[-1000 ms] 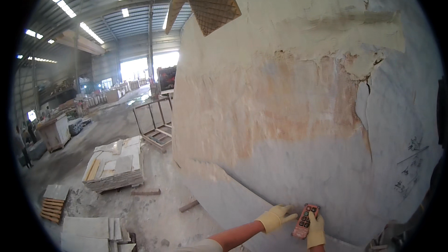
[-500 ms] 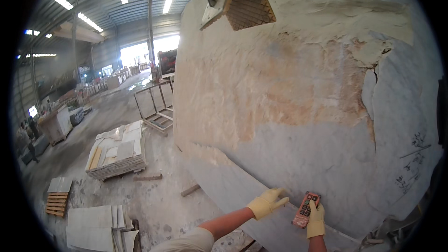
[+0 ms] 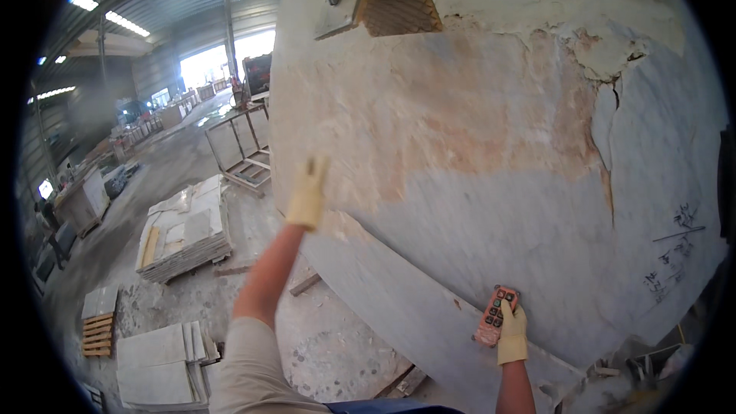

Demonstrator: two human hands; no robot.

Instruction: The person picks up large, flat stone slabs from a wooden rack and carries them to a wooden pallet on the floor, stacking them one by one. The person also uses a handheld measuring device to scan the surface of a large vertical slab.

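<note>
My right hand (image 3: 513, 333), in a pale yellow glove, grips an orange handheld remote control (image 3: 497, 314) with dark buttons; the thumb lies over its button face. My left hand (image 3: 308, 195), gloved alike, is raised in front of the left part of a large upright stone slab (image 3: 491, 245). Its fingers point upward, slightly smeared by motion, with nothing seen in them; whether they touch the stone I cannot tell. The slab is grey below and tan above, with a crack at the right. A clamp with a ribbed brown pad (image 3: 402, 0) sits at the slab's top.
A narrower grey slab (image 3: 383, 284) leans along the big slab's lower edge. At the left are stacked slabs (image 3: 195, 222), more slabs (image 3: 157, 364), a wooden pallet (image 3: 97, 335) and a metal frame rack (image 3: 241, 146). Wood pieces (image 3: 305, 284) lie on the floor. A person (image 3: 50, 230) stands far left.
My left hand has risen and moved left, away from the remote control, toward the slab's left side. The right hand still holds the remote control, slightly higher in view. The view has shifted a little.
</note>
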